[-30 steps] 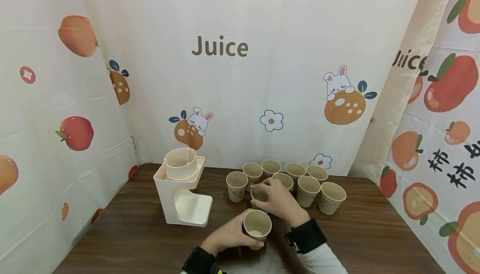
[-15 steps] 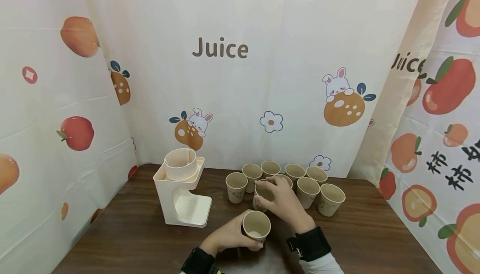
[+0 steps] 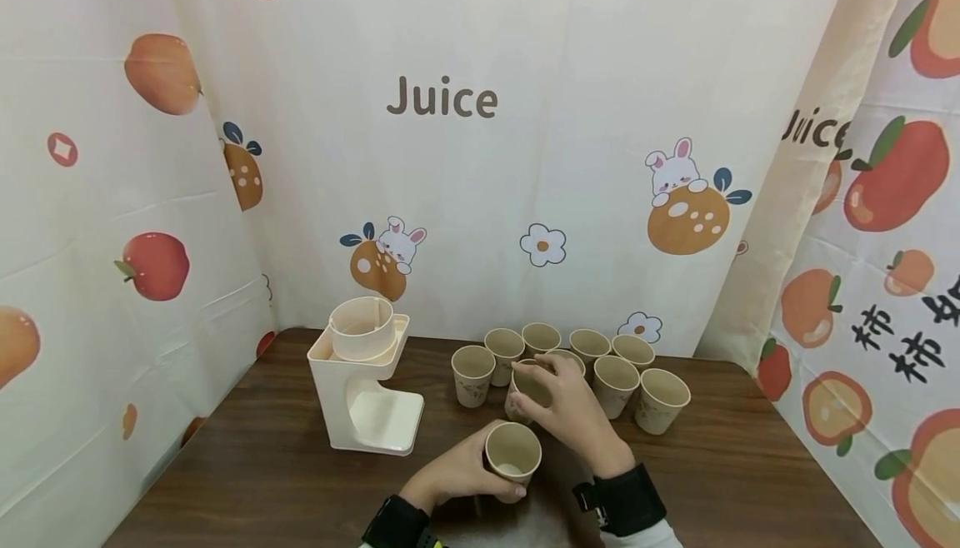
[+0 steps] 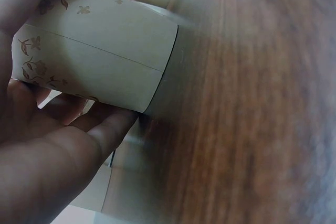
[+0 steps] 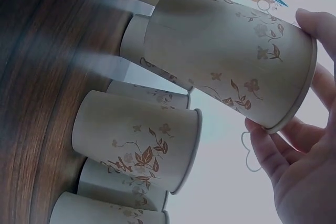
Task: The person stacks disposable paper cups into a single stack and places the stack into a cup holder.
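Observation:
My left hand [image 3: 459, 466] grips a beige paper cup [image 3: 514, 452] near the front of the group, with the fingers and thumb curled round its side. Brown leaf and flower prints show on this cup [image 4: 100, 45] in the left wrist view; its mouth faces up. Just behind it, my right hand [image 3: 570, 415] pinches a second paper cup [image 5: 226, 56] at the rim. In the right wrist view the fingertips sit on opposite sides of that rim. The right hand partly covers this cup and the one behind it in the head view.
Several matching paper cups [image 3: 617, 381] stand upright behind and right of the hands, with one cup [image 3: 472, 375] left of them. On the left of the dark wooden table [image 3: 255, 481] stands a cream-coloured stand [image 3: 337, 398] topped by a round cup-like part [image 3: 362, 331]. Printed curtains enclose the table.
My right hand and the cup it pinches have shifted slightly to the right, mostly in the first half second. The left hand and its cup have stayed nearly still.

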Tool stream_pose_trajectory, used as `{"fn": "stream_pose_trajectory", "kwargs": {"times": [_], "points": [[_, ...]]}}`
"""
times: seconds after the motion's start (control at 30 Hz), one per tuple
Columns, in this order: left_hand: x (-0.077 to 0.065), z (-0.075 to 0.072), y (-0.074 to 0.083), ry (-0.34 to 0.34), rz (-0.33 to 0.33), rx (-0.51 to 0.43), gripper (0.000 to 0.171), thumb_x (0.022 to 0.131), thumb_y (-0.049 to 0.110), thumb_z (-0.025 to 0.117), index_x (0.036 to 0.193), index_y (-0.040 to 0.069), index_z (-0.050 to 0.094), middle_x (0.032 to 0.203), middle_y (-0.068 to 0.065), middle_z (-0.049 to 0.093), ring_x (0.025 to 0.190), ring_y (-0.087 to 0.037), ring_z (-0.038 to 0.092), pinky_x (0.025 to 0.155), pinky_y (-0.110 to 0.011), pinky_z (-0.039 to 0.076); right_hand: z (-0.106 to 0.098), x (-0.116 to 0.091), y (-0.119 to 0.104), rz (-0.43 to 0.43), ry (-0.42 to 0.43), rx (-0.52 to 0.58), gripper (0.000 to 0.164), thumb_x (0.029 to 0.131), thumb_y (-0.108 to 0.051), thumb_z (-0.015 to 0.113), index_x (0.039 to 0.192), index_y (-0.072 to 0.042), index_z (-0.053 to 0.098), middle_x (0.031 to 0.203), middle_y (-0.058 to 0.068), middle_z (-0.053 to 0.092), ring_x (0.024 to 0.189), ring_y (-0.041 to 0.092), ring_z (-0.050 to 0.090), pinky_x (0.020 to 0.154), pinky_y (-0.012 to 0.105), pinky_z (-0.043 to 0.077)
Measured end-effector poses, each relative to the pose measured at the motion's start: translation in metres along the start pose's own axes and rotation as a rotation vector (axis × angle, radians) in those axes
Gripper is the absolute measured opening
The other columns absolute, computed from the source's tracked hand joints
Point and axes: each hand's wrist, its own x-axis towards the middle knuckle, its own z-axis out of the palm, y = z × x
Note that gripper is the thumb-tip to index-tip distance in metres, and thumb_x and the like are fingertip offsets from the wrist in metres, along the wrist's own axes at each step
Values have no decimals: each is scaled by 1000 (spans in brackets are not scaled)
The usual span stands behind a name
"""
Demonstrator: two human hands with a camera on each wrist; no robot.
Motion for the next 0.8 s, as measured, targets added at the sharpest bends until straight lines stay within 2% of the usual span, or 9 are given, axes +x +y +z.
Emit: {"fn": "stream_pose_trajectory", "kwargs": {"times": [0.23,0.4,0.6,0.8], "points": [[0,1,0,-3,-13,-10,67,72,12,79,129,18,43,120,-12,56,110,-33,50,92,-46,44,-5,-1,-5,34,-5,8,40,82,-40,69,119,-25,64,117,15,57,114,31,44,85,49,47],[0,1,1,2,-26,3,67,72,13,79,129,18,44,120,-9,57,109,-31,51,92,-43,45,-11,0,-7,17,21,11,41,82,-38,70,119,-23,63,118,15,57,114,32,46,85,50,48],[1,0,1,6,-18,19,66,71,14,79,128,19,45,119,-11,57,108,-32,52,92,-46,44,-21,-1,-8,19,45,15,42,80,-35,72,119,-22,64,119,14,57,112,32,47,81,50,49],[1,-1,0,37,-17,36,65,72,14,79,127,20,46,118,-13,58,107,-32,52,91,-49,44,-29,0,-9,24,49,29,42,81,-34,72,120,-21,63,120,18,57,112,33,48,81,52,48]]}}
